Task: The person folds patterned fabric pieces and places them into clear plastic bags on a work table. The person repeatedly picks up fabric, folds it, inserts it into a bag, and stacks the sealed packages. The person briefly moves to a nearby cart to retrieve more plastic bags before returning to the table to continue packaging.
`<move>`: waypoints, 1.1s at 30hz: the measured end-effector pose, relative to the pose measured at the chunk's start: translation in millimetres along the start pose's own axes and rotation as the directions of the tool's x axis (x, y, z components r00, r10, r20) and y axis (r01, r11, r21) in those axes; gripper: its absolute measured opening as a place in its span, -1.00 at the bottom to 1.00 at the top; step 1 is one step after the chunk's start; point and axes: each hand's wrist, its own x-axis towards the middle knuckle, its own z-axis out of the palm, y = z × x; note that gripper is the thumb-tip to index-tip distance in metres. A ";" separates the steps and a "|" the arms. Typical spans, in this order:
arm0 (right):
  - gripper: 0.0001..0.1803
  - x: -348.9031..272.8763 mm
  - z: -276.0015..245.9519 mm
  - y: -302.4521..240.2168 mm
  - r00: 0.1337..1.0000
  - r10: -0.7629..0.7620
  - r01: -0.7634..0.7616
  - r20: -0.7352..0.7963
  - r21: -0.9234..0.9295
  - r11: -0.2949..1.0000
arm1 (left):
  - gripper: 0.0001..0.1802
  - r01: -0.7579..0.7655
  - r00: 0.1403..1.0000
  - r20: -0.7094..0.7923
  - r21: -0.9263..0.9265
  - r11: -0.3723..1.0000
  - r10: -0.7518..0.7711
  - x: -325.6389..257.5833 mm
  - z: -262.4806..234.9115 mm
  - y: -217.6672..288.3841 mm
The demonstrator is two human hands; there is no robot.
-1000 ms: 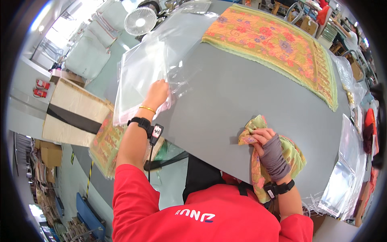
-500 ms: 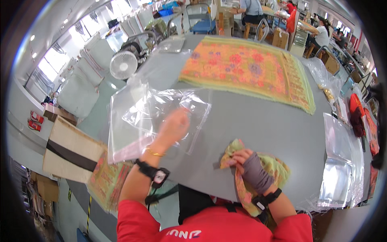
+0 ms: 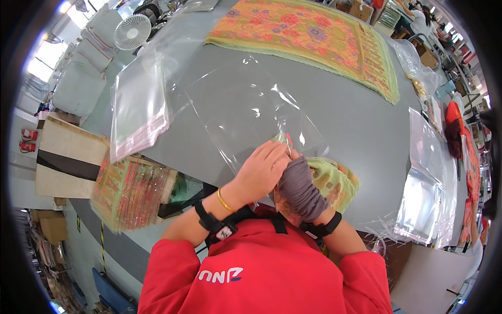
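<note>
A clear plastic bag [image 3: 246,107] lies flat on the grey table [image 3: 355,125], its near end at my hands. My left hand [image 3: 261,170] pinches the bag's near edge and rests against my right hand. My right hand [image 3: 298,183], in a grey wrist sleeve, holds a folded green and orange patterned cloth [image 3: 334,180] at the bag's mouth. The cloth's far corner shows just past my fingers, at or inside the bag's edge; I cannot tell which.
A stack of clear bags [image 3: 138,104] lies at the table's left edge. A large orange and green cloth [image 3: 308,36] is spread at the far side. More clear bags [image 3: 426,178] lie right. Packed cloths [image 3: 130,191], a cardboard box [image 3: 68,157] and a fan [image 3: 132,31] sit left.
My left hand pulled one clear bag from the left stack across the table to the middle, then came to meet my right hand. The folded cloth now sits at the bag's near edge.
</note>
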 end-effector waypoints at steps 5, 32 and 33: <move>-0.37 -2.7 16.7 15.1 0.993 0.118 -0.116 0.011 -0.119 0.986 | -0.42 -0.028 0.999 0.035 0.085 0.996 0.025 -55.1 0.8 38.3; 0.10 200.3 123.9 10.2 0.996 -0.065 0.043 -0.066 -0.290 0.956 | -0.38 -0.368 0.884 0.337 0.072 0.927 0.325 -74.4 -14.1 29.5; 0.04 201.3 124.8 14.3 0.996 -0.073 0.055 -0.049 -0.302 0.952 | -0.38 -0.369 0.884 0.334 0.067 0.927 0.328 -73.6 -14.4 29.5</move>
